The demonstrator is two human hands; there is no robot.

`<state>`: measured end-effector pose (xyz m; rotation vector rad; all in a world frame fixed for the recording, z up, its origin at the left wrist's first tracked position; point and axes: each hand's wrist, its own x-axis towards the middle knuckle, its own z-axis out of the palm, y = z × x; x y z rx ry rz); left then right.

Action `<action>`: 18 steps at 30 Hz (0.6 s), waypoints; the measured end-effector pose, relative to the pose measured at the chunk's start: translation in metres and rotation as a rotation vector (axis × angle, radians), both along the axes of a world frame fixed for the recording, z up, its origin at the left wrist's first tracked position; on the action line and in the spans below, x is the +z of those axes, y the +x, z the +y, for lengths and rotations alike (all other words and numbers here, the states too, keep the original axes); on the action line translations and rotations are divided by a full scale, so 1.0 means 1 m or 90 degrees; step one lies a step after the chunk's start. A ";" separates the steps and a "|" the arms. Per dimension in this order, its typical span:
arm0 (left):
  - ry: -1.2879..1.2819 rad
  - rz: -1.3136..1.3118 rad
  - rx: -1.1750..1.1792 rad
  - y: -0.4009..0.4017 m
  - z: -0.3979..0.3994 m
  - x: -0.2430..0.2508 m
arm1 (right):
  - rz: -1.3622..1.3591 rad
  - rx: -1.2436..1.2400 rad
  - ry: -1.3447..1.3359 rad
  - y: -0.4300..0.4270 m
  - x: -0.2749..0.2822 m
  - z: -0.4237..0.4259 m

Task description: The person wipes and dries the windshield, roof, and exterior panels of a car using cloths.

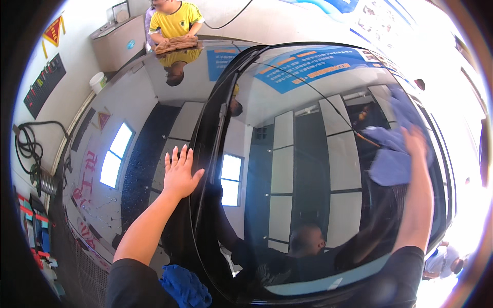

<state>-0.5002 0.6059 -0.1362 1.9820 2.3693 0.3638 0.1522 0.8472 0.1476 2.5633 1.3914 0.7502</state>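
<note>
Water drops dot part of a glossy black car's hood (pixel 146 127). On the hood's rear edge, beside the windshield, my left hand (pixel 181 175) rests palm down with fingers apart, holding nothing. My right hand (pixel 416 142) is stretched over the upper windshield (pixel 308 161) and grips a blue-violet cloth (pixel 391 165) spread against the glass. The hand and part of the cloth are blurred. A crumpled darker blue cloth (pixel 185 287) lies by my left upper arm, near the car's side. The glass and hood mirror the room and a person.
A wiper (pixel 221 131) lies along the windshield's base. Across the hood, a person in a yellow shirt (pixel 175 19) presses a brown cloth (pixel 175 45) on it. A white bucket (pixel 98 82), a coiled black hose (pixel 29 148) and a cabinet (pixel 115 44) stand along the wall.
</note>
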 end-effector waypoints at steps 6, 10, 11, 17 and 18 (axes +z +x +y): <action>0.032 0.007 -0.003 0.001 0.001 -0.006 | 0.041 -0.054 -0.037 -0.012 0.001 0.154; 0.037 0.002 -0.007 -0.003 0.002 -0.014 | 0.000 0.411 -0.200 -0.242 -0.108 0.223; 0.060 0.008 -0.007 -0.004 0.002 -0.015 | 0.011 0.508 -0.234 -0.302 -0.141 0.211; 0.058 -0.003 -0.004 -0.004 0.003 -0.013 | -0.044 0.762 -0.415 -0.452 -0.213 0.062; 0.058 0.003 0.000 -0.004 0.003 -0.012 | -0.050 0.794 -0.419 -0.449 -0.209 0.041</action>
